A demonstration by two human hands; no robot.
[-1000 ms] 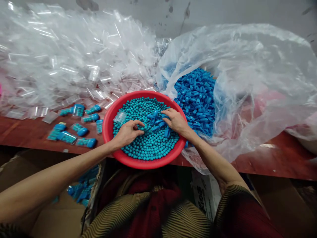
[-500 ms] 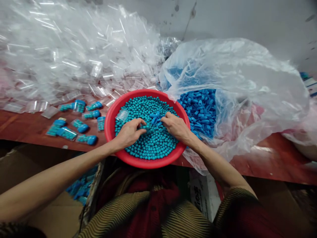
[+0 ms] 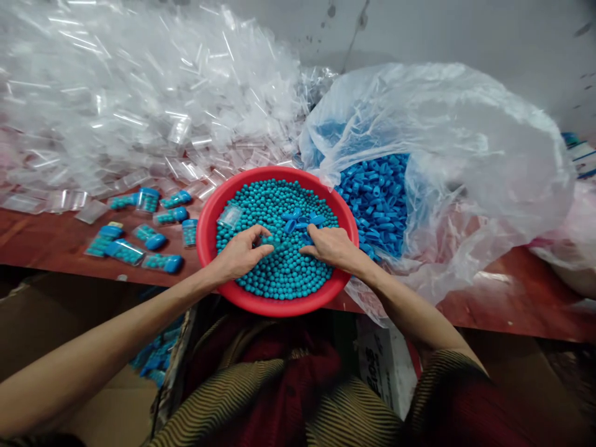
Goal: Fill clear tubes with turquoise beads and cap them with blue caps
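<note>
Reaching into red basin (image 3: pixel 278 308) of teal beads (image 3: pixel 284 282) at front edge of counter (image 3: pixel 535 298)
Curling left hand (image 3: pixel 239 253), too unclear to tell if gripping; with right hand (image 3: pixel 334 247) open beside blue caps (image 3: pixel 302 223); apt to spill by leaning on overhanging side

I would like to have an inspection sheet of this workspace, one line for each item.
Surface: red-brown table, partly covered.
Things: red basin with turquoise beads, some blue pieces and a clear container; bead-filled containers left of it.
Clutter: heap of clear containers; blue pile under crumpled plastic sheeting.
Hands: left hand over the beads, its grip unclear; right hand beside the blue pieces, thumb and finger apart.
Cables: nothing seen.
Surroundings: spotted grey wall behind; open cardboard box below.
</note>
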